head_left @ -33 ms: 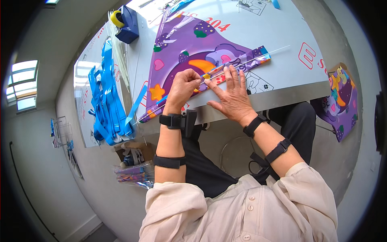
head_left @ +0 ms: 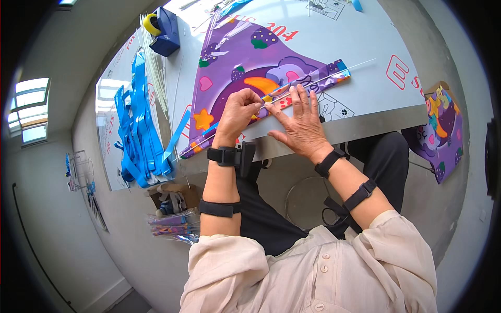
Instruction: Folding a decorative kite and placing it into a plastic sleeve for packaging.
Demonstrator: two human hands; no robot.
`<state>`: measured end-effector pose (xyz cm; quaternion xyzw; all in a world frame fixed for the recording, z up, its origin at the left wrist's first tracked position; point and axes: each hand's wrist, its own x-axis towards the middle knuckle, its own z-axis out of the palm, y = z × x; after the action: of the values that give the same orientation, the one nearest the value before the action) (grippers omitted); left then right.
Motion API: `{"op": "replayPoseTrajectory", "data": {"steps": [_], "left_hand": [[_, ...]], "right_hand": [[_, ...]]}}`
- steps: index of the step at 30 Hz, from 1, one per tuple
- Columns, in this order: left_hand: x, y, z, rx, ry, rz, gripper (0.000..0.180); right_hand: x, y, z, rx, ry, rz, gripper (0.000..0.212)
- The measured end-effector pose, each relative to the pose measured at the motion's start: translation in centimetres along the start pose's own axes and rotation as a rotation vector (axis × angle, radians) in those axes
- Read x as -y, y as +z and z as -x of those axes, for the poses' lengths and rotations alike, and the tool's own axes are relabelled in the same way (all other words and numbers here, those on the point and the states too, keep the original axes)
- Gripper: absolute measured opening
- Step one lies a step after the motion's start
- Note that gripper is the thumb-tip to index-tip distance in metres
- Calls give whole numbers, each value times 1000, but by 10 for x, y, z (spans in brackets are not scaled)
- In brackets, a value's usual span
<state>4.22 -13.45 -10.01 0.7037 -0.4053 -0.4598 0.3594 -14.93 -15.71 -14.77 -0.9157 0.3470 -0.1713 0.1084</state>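
Observation:
A purple plastic sheet (head_left: 235, 52) printed with cartoon fruit, hearts and stars lies on the table, its near edge folded into a narrow band. Along that band runs a thin white rod (head_left: 360, 64), slanting from lower left to upper right and sticking out past the sheet's right end. My left hand (head_left: 238, 112) is closed in a pinch at the band beside the rod; what sits between its fingertips is hidden. Just right of it, my right hand (head_left: 301, 122) lies flat with fingers spread, pressing on the folded band and the rod.
Blue plastic strips (head_left: 138, 125) are heaped at the table's left, beside a bundle of thin white rods (head_left: 153, 68) and a blue tape dispenser (head_left: 168, 32). Another printed sheet (head_left: 441, 135) hangs at the right. Below the table's left edge are a cardboard box (head_left: 190, 197) and wrapped packs (head_left: 172, 225).

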Motion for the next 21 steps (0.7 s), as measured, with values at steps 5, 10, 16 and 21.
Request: {"op": "replayPoseTrajectory", "data": {"steps": [5, 10, 16, 21], "left_hand": [[9, 12, -7, -16, 43, -33, 7], [13, 20, -9, -196, 120, -411, 10], [3, 27, -7, -244, 150, -614, 10], [-7, 26, -12, -267, 119, -758, 19]], "right_hand": [[0, -1, 0, 23, 12, 5, 66], [1, -2, 0, 17, 19, -12, 70], [0, -1, -1, 8, 11, 0, 76], [0, 0, 0, 19, 12, 2, 77]]}}
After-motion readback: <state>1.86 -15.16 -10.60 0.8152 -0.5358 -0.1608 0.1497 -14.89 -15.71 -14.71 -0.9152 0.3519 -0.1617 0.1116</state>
